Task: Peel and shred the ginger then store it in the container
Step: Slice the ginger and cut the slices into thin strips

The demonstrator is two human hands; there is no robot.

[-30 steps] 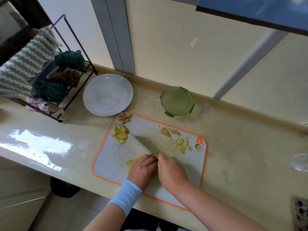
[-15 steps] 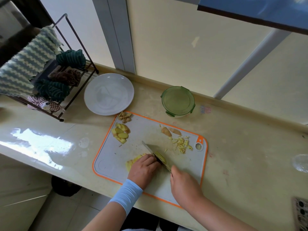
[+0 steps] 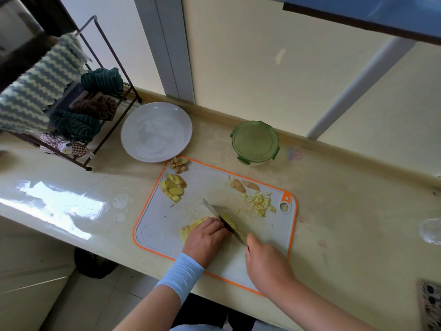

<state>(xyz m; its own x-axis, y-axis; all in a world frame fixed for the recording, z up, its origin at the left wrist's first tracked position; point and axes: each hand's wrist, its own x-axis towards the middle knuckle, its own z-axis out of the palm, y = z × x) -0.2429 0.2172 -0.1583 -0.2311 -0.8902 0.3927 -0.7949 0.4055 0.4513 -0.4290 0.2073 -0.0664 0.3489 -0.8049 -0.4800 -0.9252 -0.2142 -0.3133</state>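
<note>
On the orange-rimmed grey board [image 3: 210, 185] the left hand [image 3: 206, 237] curls over knobbly yellow ginger [image 3: 191, 230]. The right hand [image 3: 265, 261] grips a flat steel knife [image 3: 220, 216], blade just beside the left fingers.

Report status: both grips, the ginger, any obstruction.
Left grip holds yellow peeled ginger on grey orange-rimmed cutting board. Right grip holds steel knife, blade close beside left grip. Shreds piled on board; round green-lidded container lid on. Nothing blocking.
</note>
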